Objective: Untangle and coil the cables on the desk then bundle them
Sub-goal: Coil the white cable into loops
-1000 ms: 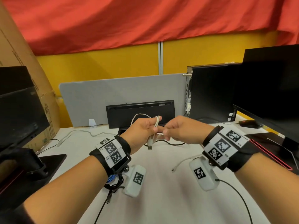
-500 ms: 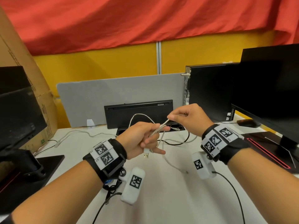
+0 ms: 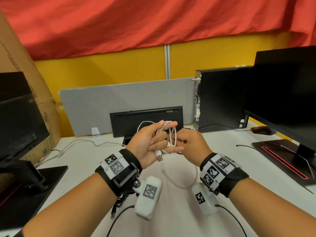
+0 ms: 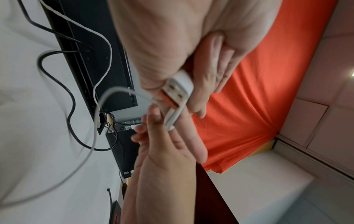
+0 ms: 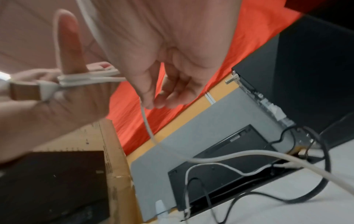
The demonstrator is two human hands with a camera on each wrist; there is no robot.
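The white cable (image 3: 168, 134) looks light, limp, slightly springy; left hand (image 3: 150, 142) clamps its loops, plug (image 3: 159, 155) at six o'clock; right hand (image 3: 191, 144) pinches the loose strand; best held at the crossing.

We note a red cloth (image 3: 136, 23) hung over a yellow wall (image 3: 102, 71). A grey divider panel (image 3: 119, 98) stands at the white desk's (image 3: 171, 219) far edge; a cardboard box (image 3: 25, 74) leans at left. Even indoor light.
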